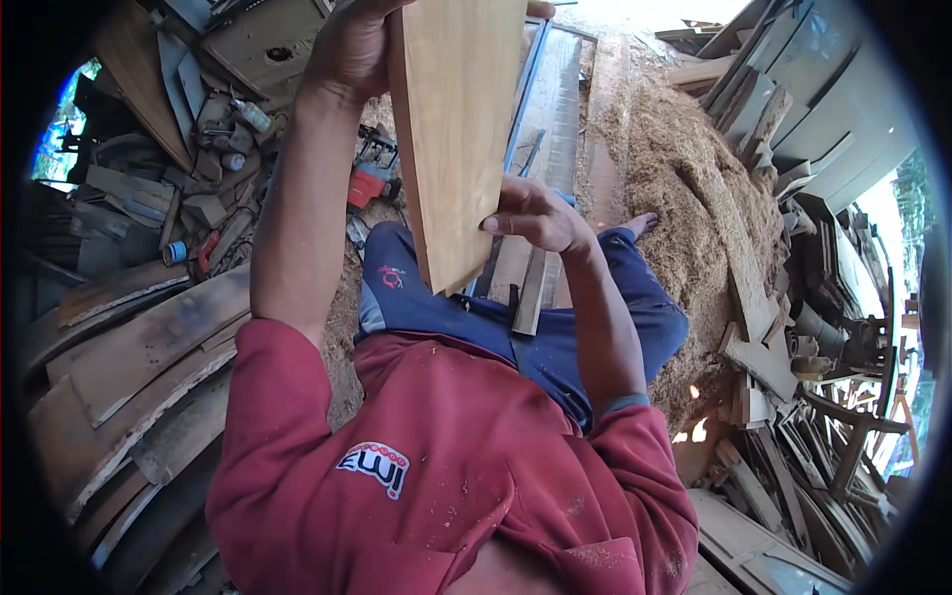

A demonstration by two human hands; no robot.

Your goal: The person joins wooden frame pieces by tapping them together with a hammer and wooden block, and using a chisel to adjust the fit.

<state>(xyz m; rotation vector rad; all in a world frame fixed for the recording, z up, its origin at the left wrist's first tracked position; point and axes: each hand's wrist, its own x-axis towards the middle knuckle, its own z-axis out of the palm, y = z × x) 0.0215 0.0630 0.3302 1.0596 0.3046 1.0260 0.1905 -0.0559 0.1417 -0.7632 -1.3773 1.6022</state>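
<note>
A smooth, light-brown wooden board (pixel 461 139) is held up in front of my chest, its near end just above my lap. My left hand (pixel 350 52) grips its left edge high up, close to the top of the picture; part of its fingers is out of view behind the board. Lower down, my right hand (pixel 535 213) is closed on the right edge, thumb on the front face and fingers behind. The board's far end runs out of view at the top.
A narrow wooden strip (pixel 530 293) lies by my lap, before a long plank bench (pixel 548 109). A red power tool (pixel 369 186) stands left of it. Wood shavings (pixel 684 178) are heaped at right. Stacked boards (pixel 149 347) fill the left side; scrap wood (pixel 773 476) lies at lower right.
</note>
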